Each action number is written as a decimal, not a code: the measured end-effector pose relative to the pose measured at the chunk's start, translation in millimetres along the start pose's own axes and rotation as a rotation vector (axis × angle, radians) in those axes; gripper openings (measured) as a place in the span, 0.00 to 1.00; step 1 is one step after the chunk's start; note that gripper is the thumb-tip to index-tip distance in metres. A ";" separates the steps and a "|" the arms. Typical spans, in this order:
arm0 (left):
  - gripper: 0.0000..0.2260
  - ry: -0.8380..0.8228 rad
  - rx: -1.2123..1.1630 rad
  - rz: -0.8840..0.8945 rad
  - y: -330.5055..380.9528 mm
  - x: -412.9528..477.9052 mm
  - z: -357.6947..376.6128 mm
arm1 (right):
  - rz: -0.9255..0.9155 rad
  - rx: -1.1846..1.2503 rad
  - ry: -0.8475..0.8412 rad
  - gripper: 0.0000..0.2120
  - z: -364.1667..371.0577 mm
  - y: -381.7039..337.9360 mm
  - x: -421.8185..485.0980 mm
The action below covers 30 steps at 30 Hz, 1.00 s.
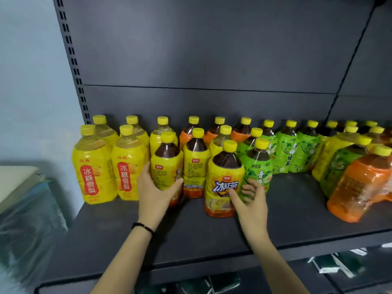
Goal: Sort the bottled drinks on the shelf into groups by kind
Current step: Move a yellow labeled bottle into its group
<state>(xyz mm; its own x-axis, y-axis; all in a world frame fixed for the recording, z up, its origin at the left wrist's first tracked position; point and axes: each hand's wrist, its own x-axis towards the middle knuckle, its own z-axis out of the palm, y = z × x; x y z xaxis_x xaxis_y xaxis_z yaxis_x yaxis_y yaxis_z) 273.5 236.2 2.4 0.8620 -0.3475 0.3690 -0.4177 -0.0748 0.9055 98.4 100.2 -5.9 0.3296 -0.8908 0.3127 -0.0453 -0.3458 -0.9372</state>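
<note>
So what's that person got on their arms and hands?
Not much! Both arms are bare as far as the picture shows, with no sleeves and no gloves. The left hand has a thin black band round its wrist. The right hand has nothing on its wrist.

Yellow-capped bottles (196, 164) upright on grey shelf (286, 209), pear drinks (93, 172) left, iced teas (224, 183) centre, green teas (286, 153) right
</note>
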 end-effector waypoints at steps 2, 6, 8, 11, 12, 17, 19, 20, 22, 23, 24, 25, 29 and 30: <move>0.46 0.048 -0.007 0.020 2.7 6.3 15.2 | -0.051 -0.080 -0.057 0.31 -0.8 2.3 5.8; 0.40 0.108 -0.003 0.061 0.3 8.3 25.8 | -0.121 -0.101 -0.095 0.37 5.7 8.8 5.2; 0.40 0.102 0.011 0.054 -2.7 6.5 24.3 | -0.125 -0.095 -0.110 0.38 6.4 11.4 12.5; 0.42 0.026 0.004 0.024 -14.1 0.8 13.5 | -0.160 -0.087 -0.122 0.34 7.6 14.8 16.8; 0.43 -0.010 -0.017 0.005 -15.8 -2.4 9.3 | -0.179 -0.078 -0.126 0.33 8.8 16.4 15.9; 0.42 -0.191 -0.170 -0.079 -12.4 -18.9 -1.2 | -0.134 0.149 -0.305 0.33 27.2 17.1 7.4; 0.45 -0.232 -0.213 -0.101 -11.2 -22.3 -1.9 | -0.096 0.194 -0.327 0.33 30.4 17.0 9.6; 0.44 -0.235 -0.228 -0.101 -10.0 -23.2 -1.4 | -0.095 0.202 -0.333 0.34 29.9 17.4 10.6; 0.39 -0.233 -0.258 -0.088 -4.9 -25.1 0.1 | -0.098 0.229 -0.350 0.36 27.0 17.0 9.6; 0.38 -0.229 -0.273 -0.089 -3.3 -25.9 0.9 | -0.096 0.240 -0.360 0.38 25.5 17.5 7.8; 0.40 -0.231 -0.285 -0.087 -2.8 -27.2 1.0 | -0.092 0.244 -0.367 0.39 23.2 18.1 5.4; 0.42 -0.235 -0.294 -0.079 -2.5 -29.1 0.9 | -0.091 0.247 -0.373 0.40 20.6 18.5 2.6; 0.43 -0.257 -0.329 -0.057 -1.5 -42.7 2.2 | -0.097 0.282 -0.402 0.36 1.2 19.8 -9.8; 0.41 -0.263 -0.345 -0.049 1.5 -47.8 4.7 | -0.100 0.288 -0.414 0.35 -6.0 19.4 -14.1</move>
<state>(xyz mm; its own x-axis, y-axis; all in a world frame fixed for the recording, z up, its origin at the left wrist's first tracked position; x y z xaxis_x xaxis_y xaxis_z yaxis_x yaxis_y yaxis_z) 230.3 248.4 -14.9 0.7574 -0.5810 0.2979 -0.2192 0.2035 0.9542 87.2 104.3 -27.6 0.6676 -0.6458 0.3705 0.2477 -0.2766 -0.9285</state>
